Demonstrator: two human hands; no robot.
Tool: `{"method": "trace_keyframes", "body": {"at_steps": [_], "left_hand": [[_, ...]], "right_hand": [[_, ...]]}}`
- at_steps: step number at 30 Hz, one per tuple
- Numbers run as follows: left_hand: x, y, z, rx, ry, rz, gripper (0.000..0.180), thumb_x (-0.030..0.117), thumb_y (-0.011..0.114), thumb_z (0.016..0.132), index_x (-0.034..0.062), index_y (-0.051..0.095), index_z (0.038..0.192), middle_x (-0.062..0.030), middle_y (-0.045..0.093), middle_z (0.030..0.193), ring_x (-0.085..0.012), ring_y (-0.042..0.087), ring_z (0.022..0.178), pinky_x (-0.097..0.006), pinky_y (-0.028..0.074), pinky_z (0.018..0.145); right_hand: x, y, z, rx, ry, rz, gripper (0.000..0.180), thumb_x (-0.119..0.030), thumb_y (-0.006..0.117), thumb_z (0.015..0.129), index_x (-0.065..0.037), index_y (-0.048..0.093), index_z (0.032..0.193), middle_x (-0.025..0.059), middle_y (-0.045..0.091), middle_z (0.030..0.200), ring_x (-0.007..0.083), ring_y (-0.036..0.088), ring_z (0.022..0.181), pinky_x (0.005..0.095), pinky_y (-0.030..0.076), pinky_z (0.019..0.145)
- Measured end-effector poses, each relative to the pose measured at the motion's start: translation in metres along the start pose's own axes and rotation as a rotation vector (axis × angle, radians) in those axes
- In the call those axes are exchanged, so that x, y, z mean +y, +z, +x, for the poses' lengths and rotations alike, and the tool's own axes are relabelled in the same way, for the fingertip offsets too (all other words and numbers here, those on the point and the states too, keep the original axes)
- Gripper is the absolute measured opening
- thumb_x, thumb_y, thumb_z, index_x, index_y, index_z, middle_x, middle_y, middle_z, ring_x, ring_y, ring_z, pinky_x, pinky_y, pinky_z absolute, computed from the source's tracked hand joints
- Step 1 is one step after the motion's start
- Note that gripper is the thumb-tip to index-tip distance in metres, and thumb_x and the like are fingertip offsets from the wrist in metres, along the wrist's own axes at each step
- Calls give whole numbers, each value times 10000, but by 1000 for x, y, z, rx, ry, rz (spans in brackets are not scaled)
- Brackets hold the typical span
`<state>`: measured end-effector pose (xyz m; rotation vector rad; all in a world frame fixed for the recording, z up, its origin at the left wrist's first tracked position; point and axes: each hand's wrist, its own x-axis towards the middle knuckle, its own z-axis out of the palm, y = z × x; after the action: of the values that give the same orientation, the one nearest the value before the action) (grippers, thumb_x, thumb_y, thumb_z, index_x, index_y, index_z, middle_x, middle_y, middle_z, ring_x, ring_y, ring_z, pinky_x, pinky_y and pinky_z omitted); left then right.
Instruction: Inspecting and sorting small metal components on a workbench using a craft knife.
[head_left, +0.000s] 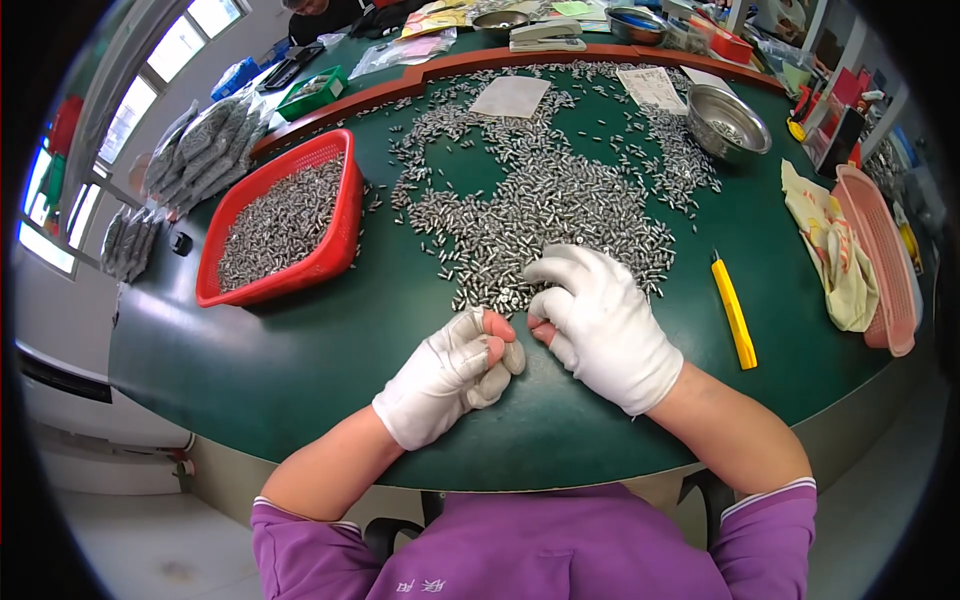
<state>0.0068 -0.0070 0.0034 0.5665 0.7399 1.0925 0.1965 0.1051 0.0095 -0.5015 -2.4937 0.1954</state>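
A wide spread of small silver metal pins (545,205) covers the middle of the green table (300,350). Both hands wear white gloves with the thumb and fingertip ends cut off. My left hand (450,375) is curled into a loose fist just below the near edge of the pins; what it holds is hidden. My right hand (600,320) lies palm down at the near edge of the pile, fingers bent over several pins. The bare fingertips of both hands almost meet.
A red plastic basket (345,215) full of the same pins stands at the left. A yellow utility knife (735,312) lies to the right, beside a yellowish cloth (835,250) and a pink tray (885,255). A steel bowl (728,120) and paper sheets sit farther back.
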Motion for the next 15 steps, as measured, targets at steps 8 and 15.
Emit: {"method": "trace_keyframes", "body": {"at_steps": [8, 15], "left_hand": [[4, 10, 0, 76, -94, 180, 238, 298, 643, 954, 101, 557, 1056, -44, 609, 876, -60, 461, 616, -196, 345, 538], [4, 10, 0, 52, -36, 179, 236, 336, 622, 962, 118, 579, 1040, -34, 621, 879, -72, 452, 604, -209, 323, 528]], "right_hand": [[-6, -2, 2, 113, -72, 321, 187, -126, 707, 706, -112, 626, 875, 45, 601, 1061, 275, 574, 1038, 414, 462, 878], [8, -12, 2, 157, 44, 86, 173, -117, 709, 719, -125, 639, 878, 28, 608, 1026, 254, 579, 1012, 395, 461, 865]]}}
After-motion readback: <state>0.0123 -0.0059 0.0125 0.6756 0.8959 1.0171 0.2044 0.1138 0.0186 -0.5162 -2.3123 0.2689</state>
